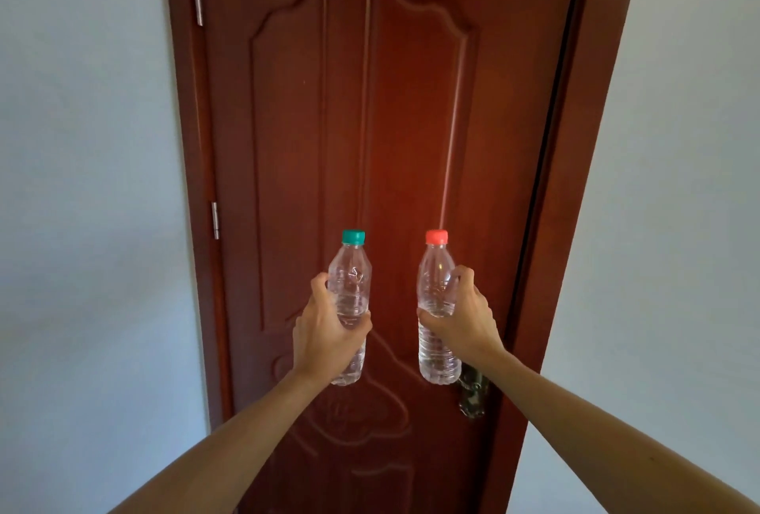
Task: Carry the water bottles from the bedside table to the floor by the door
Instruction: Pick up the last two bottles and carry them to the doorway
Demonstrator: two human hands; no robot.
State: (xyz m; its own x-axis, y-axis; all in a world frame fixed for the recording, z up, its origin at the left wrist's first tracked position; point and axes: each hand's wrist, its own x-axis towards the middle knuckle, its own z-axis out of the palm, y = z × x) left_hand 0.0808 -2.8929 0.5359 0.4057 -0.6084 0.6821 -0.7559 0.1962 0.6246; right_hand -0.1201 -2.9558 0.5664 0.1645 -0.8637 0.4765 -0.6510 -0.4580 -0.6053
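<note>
Only two arms of the person show. The left forearm [230, 443] enters from about 7 o'clock and the right forearm [596, 423] from about 5 o'clock. Each is broad at the bottom edge and tapers to a slim wrist nearer the centre. Both are bare along the whole visible length. The left hand [325, 332] and the right hand [469, 320] are bare too, with ridged knuckles. A tiny dark speck marks the right forearm toward 5 o'clock.
</note>
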